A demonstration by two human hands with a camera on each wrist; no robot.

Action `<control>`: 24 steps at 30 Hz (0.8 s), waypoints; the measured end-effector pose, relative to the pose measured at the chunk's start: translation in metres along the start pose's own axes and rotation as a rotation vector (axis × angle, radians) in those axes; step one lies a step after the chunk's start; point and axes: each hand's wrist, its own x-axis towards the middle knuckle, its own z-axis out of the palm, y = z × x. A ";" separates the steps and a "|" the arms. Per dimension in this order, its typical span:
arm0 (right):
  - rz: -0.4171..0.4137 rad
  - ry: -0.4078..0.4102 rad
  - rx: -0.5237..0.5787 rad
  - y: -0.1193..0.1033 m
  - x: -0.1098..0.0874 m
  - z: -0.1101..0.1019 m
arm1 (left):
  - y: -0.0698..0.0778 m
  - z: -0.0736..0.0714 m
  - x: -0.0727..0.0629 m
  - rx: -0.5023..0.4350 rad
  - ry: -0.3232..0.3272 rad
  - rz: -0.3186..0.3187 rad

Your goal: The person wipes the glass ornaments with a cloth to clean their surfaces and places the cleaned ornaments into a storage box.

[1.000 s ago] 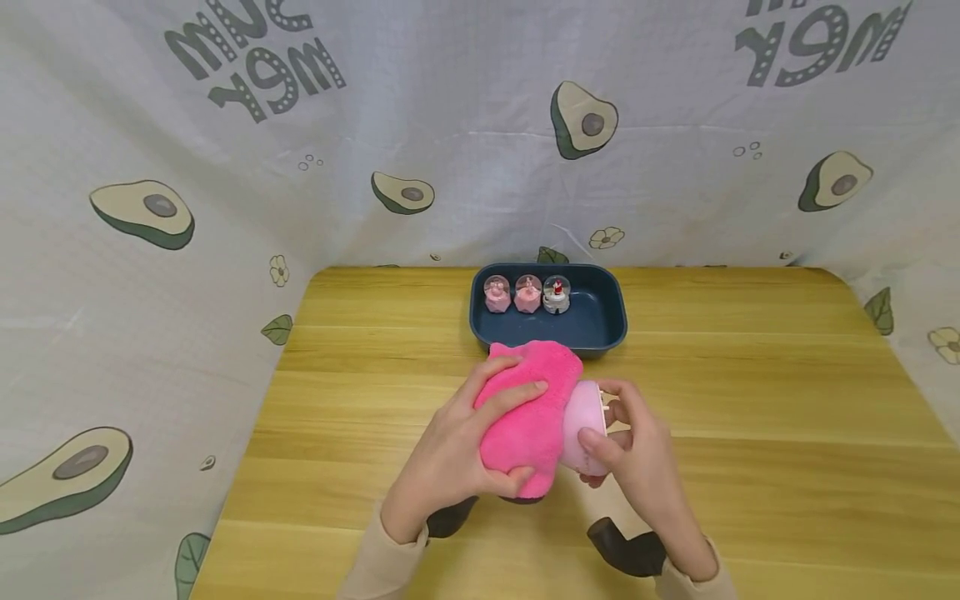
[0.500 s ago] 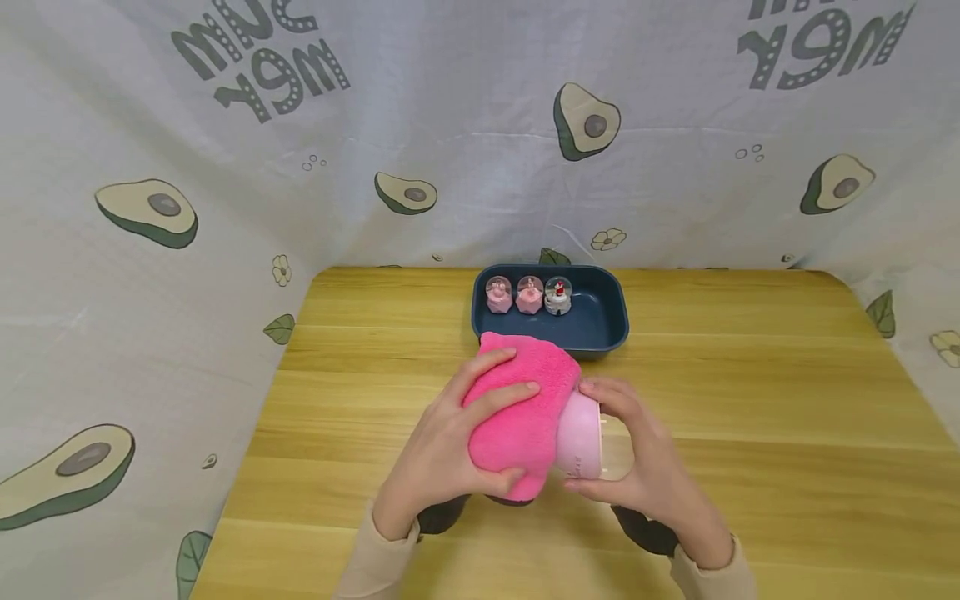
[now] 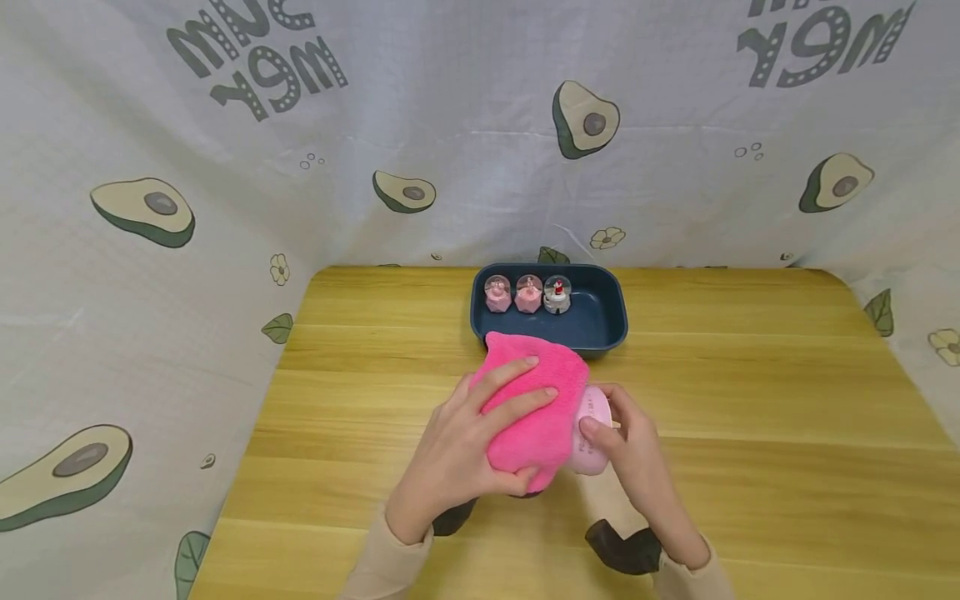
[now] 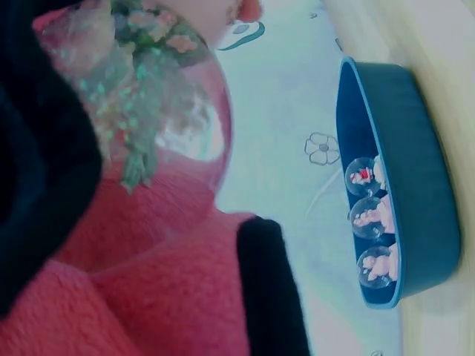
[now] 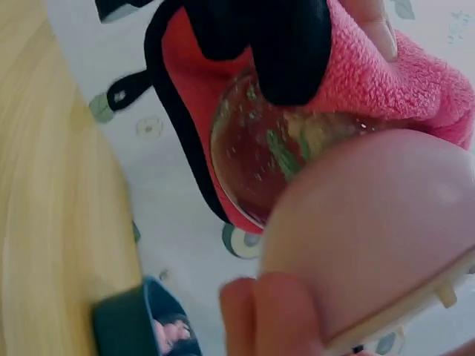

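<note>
A large snow globe lies tilted on its side between my hands. Its clear dome (image 4: 167, 126), with greenery and flowers inside, shows in the left wrist view. My left hand (image 3: 457, 450) grips a fluffy pink cloth (image 3: 540, 433) wrapped over the dome, its fingers spread across the cloth. At the right, the globe's light pink base (image 3: 590, 437) sticks out, bearing small lettering. My right hand (image 3: 637, 454) holds this base, the thumb on its side and fingers behind it. In the right wrist view the cloth has black edging and a loop (image 5: 128, 90).
Beyond the hands stands a dark blue tray (image 3: 603, 333) holding three small snow globes: two pink ones (image 3: 497, 294) side by side and a white one (image 3: 557, 296) with a red figure. The wooden table (image 3: 750, 400) meets an avocado-print curtain (image 3: 480, 142) at the back.
The right hand has shifted its grip on the base, and the base has turned so its lettering faces up more. The cloth and left hand have moved slightly right.
</note>
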 end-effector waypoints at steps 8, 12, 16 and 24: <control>-0.173 -0.318 -0.003 -0.001 0.003 -0.016 | -0.010 -0.004 -0.001 -0.236 0.007 -0.176; -0.391 -0.253 -0.179 0.002 0.004 -0.022 | -0.013 -0.006 0.001 -0.361 0.006 -0.175; -0.577 -0.141 -0.208 0.007 0.007 -0.021 | -0.011 -0.006 0.002 -0.381 -0.006 -0.165; -0.268 -0.069 -0.007 0.007 0.000 -0.008 | -0.002 -0.004 0.001 -0.116 -0.044 -0.130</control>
